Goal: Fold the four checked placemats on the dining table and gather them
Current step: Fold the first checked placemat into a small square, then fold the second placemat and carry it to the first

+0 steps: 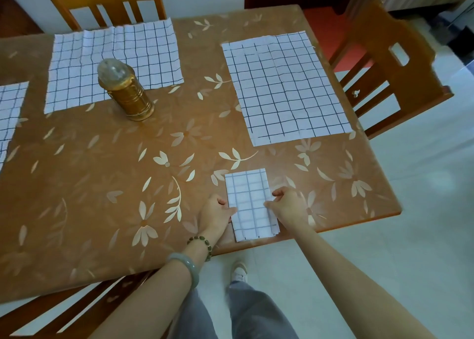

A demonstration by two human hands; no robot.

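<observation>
Lower centre of the frame: we see a folded placemat (250, 205), a narrow checked packet, lying at the near edge of the worktop (107, 185). The left hand (216, 211) presses its left edge, fingers curled against the cloth; the right hand (288, 205) pinches the right edge between thumb and fingers. Both hands are narrow, touching the packet, which rests flat.

Upper right: a second placemat (286, 87) spread flat. Upper left: a third placemat (114, 64) spread flat, creased, with a gold jar (125, 92) standing on its near edge. Far left edge: a fourth placemat (10, 115), partly out of frame. Wooden chairs (392, 64) stand around the worktop.
</observation>
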